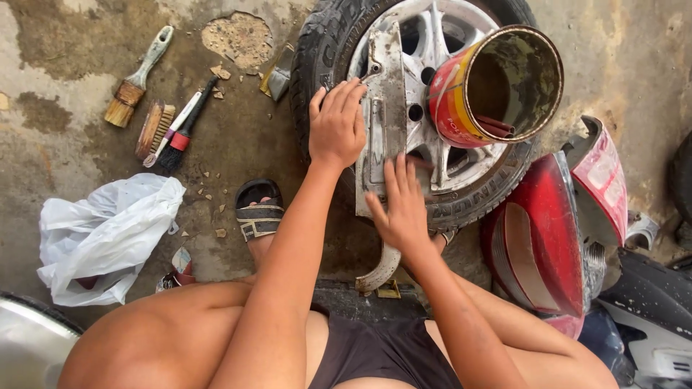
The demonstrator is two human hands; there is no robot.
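Note:
A long grey, dusty trim part (384, 79) lies across a silver alloy wheel (440, 29) in its black tyre (321, 43) on the concrete floor. My left hand (336, 124) rests on the part's left edge with the fingers curled over it, pinning it down. My right hand (401, 209) lies flat on the part's lower half, fingers together. They press on a small reddish-brown sheet (424, 163) that shows just past the fingertips. The curved lower end of the part (380, 268) hangs off the tyre near my knees.
A rusty tin can (461, 101) with a red and yellow label lies on the wheel. Three brushes (155, 128) and a scraper (276, 73) lie on the floor at left, near a white plastic bag (108, 234). Red tail lamps (548, 238) stand at right. My sandalled foot (258, 213) is beside the tyre.

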